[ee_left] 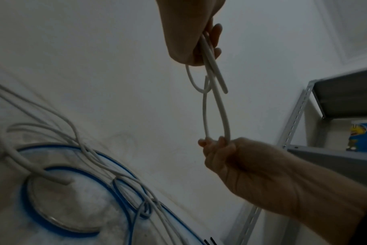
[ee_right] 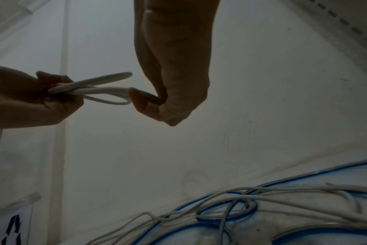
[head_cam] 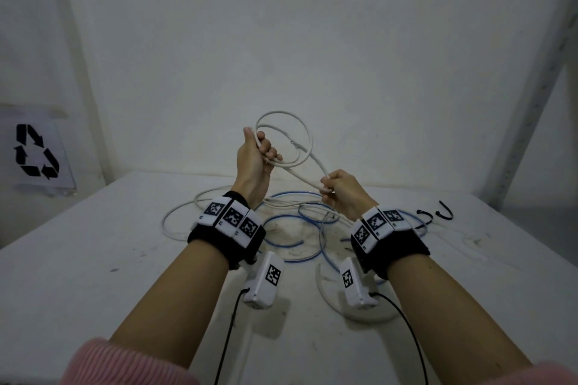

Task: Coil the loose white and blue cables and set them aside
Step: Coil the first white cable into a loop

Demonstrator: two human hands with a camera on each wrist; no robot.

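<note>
From the head view, the left hand (head_cam: 254, 156) is raised above the table (head_cam: 93, 259), fingers curled round a few gathered loops of the white cable (head_cam: 291, 141); the loops stand up behind the hand as open rings of thin, round, off-white cord. The right hand (head_cam: 342, 189), lower and just right of the left hand, pinches a strand of the same cable running down from the loops. Below both hands, the rest of the white cable sprawls on the table, tangled with the blue cable (head_cam: 300, 247), which lies in loose overlapping curves. Two small black hooks (head_cam: 438, 214) sit on the table to the right of the right hand. A recycling sign (head_cam: 36, 151) is on the wall far left of the hands.

In the left wrist view, the left hand (ee_left: 191, 33) grips several strands of white cable (ee_left: 218, 99), a cut end hanging free below it. The right hand (ee_left: 241, 165) holds a narrow loop from beneath. The blue cable (ee_left: 52, 174) rings the table under white strands.

In the right wrist view, the right hand (ee_right: 174, 86) pinches the cable (ee_right: 98, 90) between thumb and fingers; the left hand (ee_right: 31, 99) clasps the loops beside it. The blue cable (ee_right: 220, 222) lies below, crossed by white.
</note>
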